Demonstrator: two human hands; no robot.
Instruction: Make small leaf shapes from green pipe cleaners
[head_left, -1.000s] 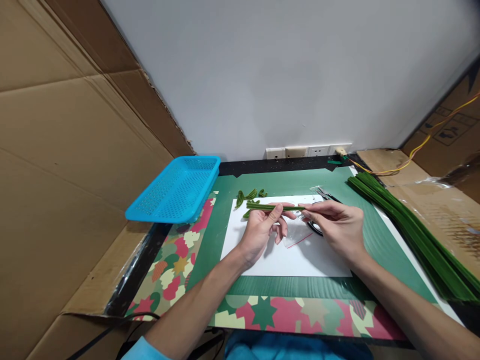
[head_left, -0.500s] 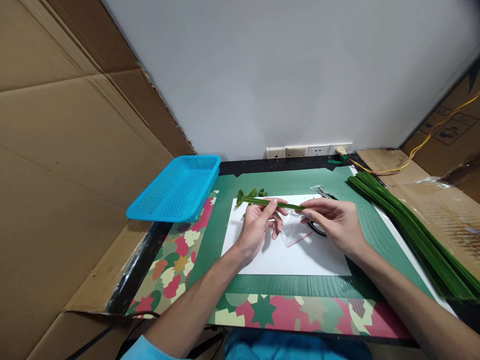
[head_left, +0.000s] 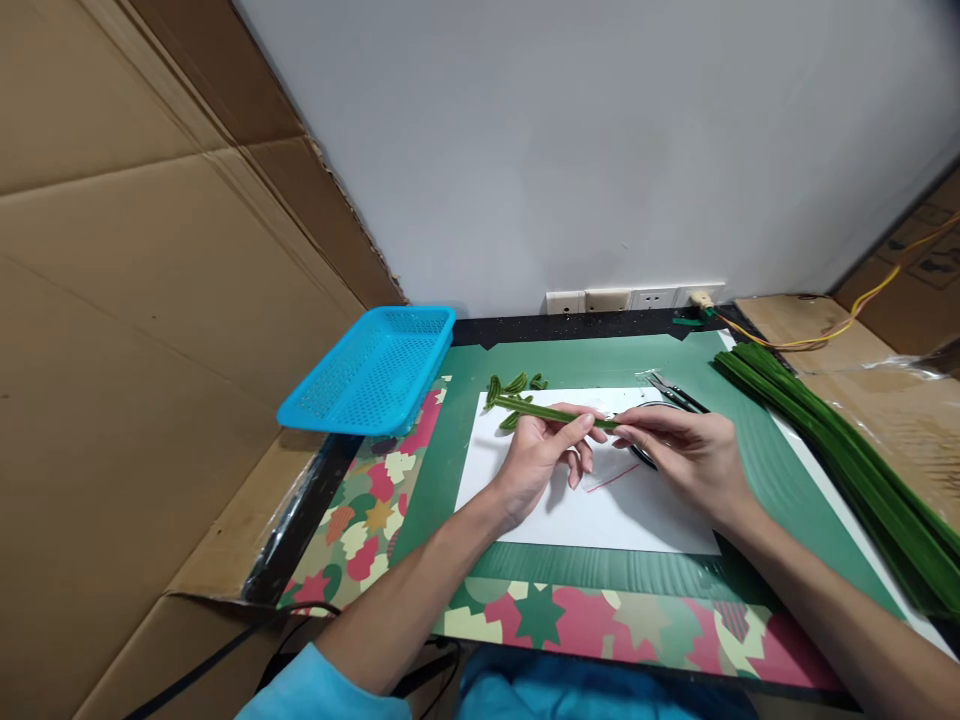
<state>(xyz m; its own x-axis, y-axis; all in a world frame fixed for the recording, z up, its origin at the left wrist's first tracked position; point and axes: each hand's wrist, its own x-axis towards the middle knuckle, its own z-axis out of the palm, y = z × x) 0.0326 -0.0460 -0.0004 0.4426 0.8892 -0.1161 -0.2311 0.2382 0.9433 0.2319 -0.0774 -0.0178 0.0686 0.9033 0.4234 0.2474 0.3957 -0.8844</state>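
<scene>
My left hand (head_left: 534, 468) pinches green pipe cleaners (head_left: 534, 408) lying side by side, thumb on top. At their right end, the fingertips of my right hand (head_left: 694, 460) are closed on them, close to my left thumb. The strip slants slightly, held above a white sheet of paper (head_left: 592, 525). Bent green leaf shapes (head_left: 516, 383) lie near its far left end, at the sheet's top edge. Below my fingers is a clear plastic bag (head_left: 611, 478) with a red line. Black-handled scissors (head_left: 681, 397) lie behind my right hand, which partly hides them.
A blue perforated basket (head_left: 367, 370) stands at the left. On the right lies a thick bundle of green pipe cleaners (head_left: 832, 450). A green mat (head_left: 585, 568) covers the patterned table top (head_left: 592, 625). Sockets (head_left: 652, 298) with a plugged cable line the wall; cardboard (head_left: 150, 320) rises on the left.
My left hand has slid along the pipe cleaners to the right, closer to my right hand, and more of them shows on the left. The whole view has shifted slightly.
</scene>
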